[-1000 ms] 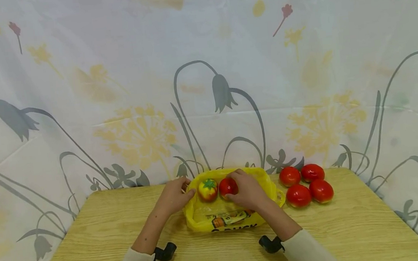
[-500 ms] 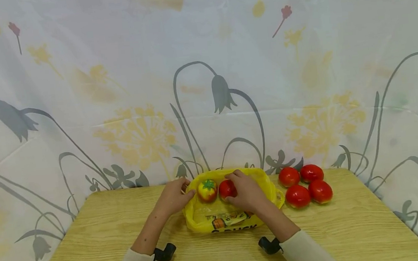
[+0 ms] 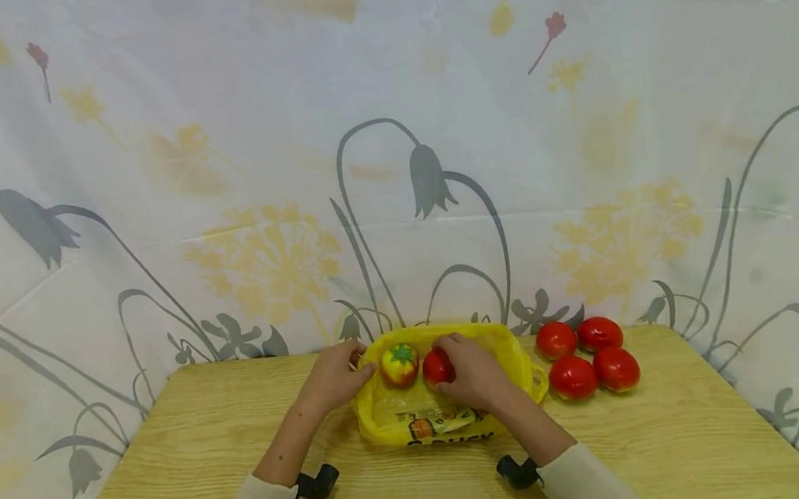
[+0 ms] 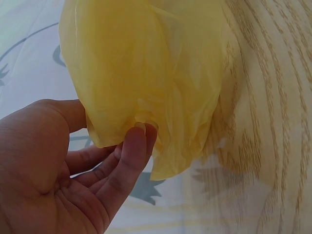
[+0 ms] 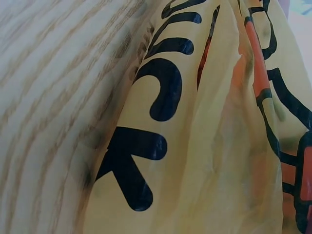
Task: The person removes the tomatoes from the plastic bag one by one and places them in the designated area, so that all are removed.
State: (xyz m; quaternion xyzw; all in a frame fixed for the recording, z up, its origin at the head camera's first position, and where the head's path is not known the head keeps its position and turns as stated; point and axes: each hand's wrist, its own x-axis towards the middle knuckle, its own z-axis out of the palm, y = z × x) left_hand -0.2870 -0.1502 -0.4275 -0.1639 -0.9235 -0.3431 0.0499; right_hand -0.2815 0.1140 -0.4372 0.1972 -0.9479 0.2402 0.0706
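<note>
In the head view a yellow plastic bag point(image 3: 386, 427) lies spread wide on the table, its mouth facing up. My left hand point(image 3: 334, 376) is at its left rim; in the left wrist view the thumb and fingertips of the left hand point(image 4: 105, 170) pinch the yellow film. Inside the bag, my right hand point(image 3: 472, 371) grips a shiny red tomato point(image 3: 437, 367), partly covered by the fingers. Just left of it sits a yellow-and-red tomato point(image 3: 400, 365) with a green leafy top. The right wrist view shows only the lettered side of the bag point(image 5: 195, 146), without the hand.
Several red tomatoes point(image 3: 573, 378) stand in a cluster on the table right of the bag. A looped bag handle point(image 3: 540, 384) sticks out toward them. The wooden table point(image 3: 209, 432) ends at the back against a flower-patterned curtain point(image 3: 254, 135).
The head view has shifted very slightly. Both hands keep their places, the left at the bag's rim and the right at the red tomato.
</note>
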